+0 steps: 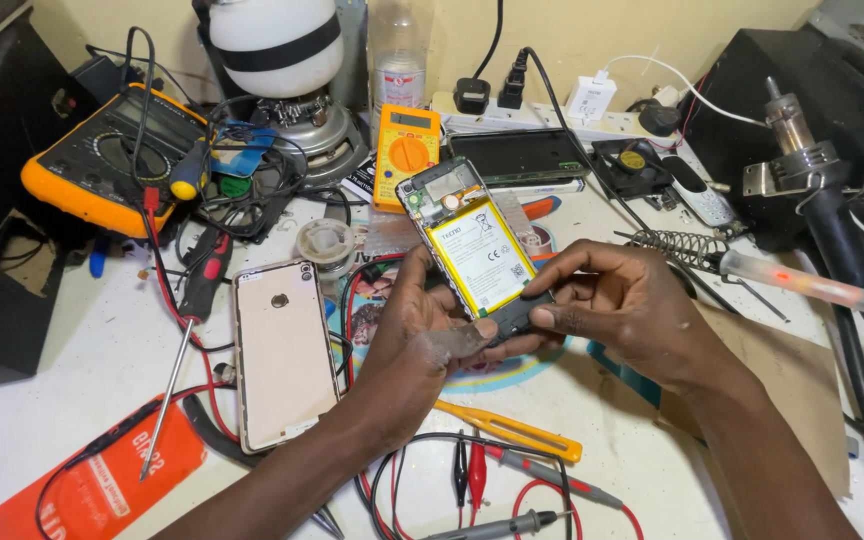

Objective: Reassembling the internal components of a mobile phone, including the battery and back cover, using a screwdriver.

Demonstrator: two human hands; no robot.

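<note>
Both my hands hold an opened phone (467, 240) above the bench, its back off, showing a yellow-framed white battery and a circuit board at its top end. My left hand (417, 335) grips the phone's lower left side, thumb near the bottom edge. My right hand (622, 305) pinches the phone's lower right corner with thumb and fingers. The phone's gold back cover (282, 350) lies flat on the bench to the left of my left hand.
A screwdriver with a red and black handle (187, 330) lies left of the cover. Yellow tweezers (512, 432) and test probes (512, 490) lie near the front. Two multimeters (102, 160) (407, 150), a soldering iron (802, 285) on its coil stand, a power strip and tangled leads crowd the back.
</note>
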